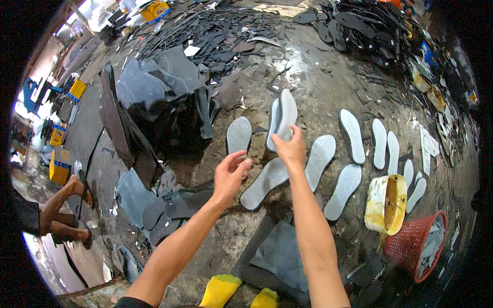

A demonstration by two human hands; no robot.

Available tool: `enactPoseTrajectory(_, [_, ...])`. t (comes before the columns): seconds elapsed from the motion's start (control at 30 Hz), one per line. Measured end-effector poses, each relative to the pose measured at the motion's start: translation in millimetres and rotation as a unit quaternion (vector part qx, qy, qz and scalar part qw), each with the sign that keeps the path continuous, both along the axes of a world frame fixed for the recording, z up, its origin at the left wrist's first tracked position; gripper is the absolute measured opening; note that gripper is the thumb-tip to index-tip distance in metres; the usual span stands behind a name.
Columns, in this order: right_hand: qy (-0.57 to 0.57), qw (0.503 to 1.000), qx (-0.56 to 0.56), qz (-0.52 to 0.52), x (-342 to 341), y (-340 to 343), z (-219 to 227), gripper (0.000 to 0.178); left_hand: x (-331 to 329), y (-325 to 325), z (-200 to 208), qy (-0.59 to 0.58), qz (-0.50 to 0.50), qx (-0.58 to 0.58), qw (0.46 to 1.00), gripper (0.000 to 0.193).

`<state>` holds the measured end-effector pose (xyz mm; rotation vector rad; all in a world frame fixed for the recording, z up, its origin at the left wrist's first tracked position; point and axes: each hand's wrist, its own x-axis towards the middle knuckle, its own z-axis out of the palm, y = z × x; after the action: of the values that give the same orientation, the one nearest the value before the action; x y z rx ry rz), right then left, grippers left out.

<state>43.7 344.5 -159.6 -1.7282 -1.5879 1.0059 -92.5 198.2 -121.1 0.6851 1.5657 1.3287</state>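
Note:
Grey-topped shoe soles with dark edges lie on the dirty floor before me. My right hand [291, 146] is closed around the near end of a sole [288, 110], thumb on one side and fingers on the other. It stands tilted against another light grey sole [274, 120], partly hidden behind it. My left hand [232, 174] is loosely curled with fingers apart, at the near end of a separate sole [239, 134]; I see nothing held in it. Between my forearms, a slanting sole [264, 186] lies flat, its far end hidden by my right wrist.
Several more soles, one a grey sole [343, 192], lie to the right. Beyond them are a yellowed plastic container [377, 205] and a red basket [411, 246] of grey pieces. Dark sheets [154, 82] stand piled at left. Scraps cover the back. Another person's legs [64, 210] show far left.

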Motion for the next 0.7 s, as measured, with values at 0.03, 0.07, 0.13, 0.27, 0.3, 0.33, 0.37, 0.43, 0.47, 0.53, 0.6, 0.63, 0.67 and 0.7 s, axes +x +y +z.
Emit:
enactPoseTrajectory(0.03, [0.121, 0.992, -0.018, -0.008, 8, -3, 7, 0.079, 2, 18, -2, -0.004, 0.0, -0.001, 1.0, 0.05])
enactPoseTrajectory(0.07, [0.147, 0.989, -0.022, 0.012, 16, -12, 14, 0.073, 7, 36, -6, -0.059, -0.003, -0.012, 0.998, 0.058])
enactPoseTrajectory(0.13, [0.197, 0.979, -0.027, 0.048, 33, -26, 29, 0.063, 17, 63, -14, -0.163, -0.013, -0.059, 0.985, 0.079])
enactPoseTrajectory(0.27, [0.334, 0.935, -0.114, 0.021, 57, -32, 50, 0.063, 32, 93, -36, -0.053, -0.029, -0.124, 0.99, 0.078])
enactPoseTrajectory(0.3, [0.341, 0.929, -0.146, -0.002, 61, -28, 52, 0.063, 36, 95, -43, -0.03, -0.032, -0.112, 0.993, 0.075])
enactPoseTrajectory(0.33, [0.361, 0.919, -0.156, -0.021, 63, -24, 53, 0.064, 39, 98, -49, -0.007, -0.04, -0.107, 0.993, 0.072])
enactPoseTrajectory(0.37, [0.386, 0.908, -0.162, -0.031, 66, -18, 54, 0.064, 42, 101, -56, 0.014, -0.047, -0.105, 0.993, 0.069])
enactPoseTrajectory(0.43, [0.528, 0.818, -0.223, -0.045, 75, -7, 56, 0.058, 48, 103, -69, 0.142, -0.075, -0.121, 0.98, 0.056])
enactPoseTrajectory(0.47, [0.605, 0.766, -0.217, -0.006, 80, -1, 58, 0.056, 49, 103, -74, 0.212, -0.092, -0.113, 0.966, 0.052])
enactPoseTrajectory(0.53, [0.668, 0.719, -0.192, -0.004, 90, 7, 63, 0.053, 50, 100, -79, 0.327, -0.049, -0.065, 0.942, 0.04])
enactPoseTrajectory(0.6, [0.679, 0.723, -0.128, -0.02, 99, 6, 68, 0.052, 51, 90, -73, 0.372, -0.032, 0.0, 0.928, 0.036])
enactPoseTrajectory(0.63, [0.649, 0.752, -0.114, -0.016, 100, 2, 70, 0.053, 51, 84, -65, 0.386, -0.037, 0.007, 0.922, 0.034])
enactPoseTrajectory(0.67, [0.626, 0.774, -0.094, 0.006, 101, -8, 71, 0.055, 52, 77, -54, 0.371, -0.037, 0.012, 0.928, 0.025])
enactPoseTrajectory(0.7, [0.611, 0.787, -0.065, 0.053, 101, -21, 72, 0.058, 57, 67, -42, 0.224, -0.026, 0.036, 0.973, 0.025])
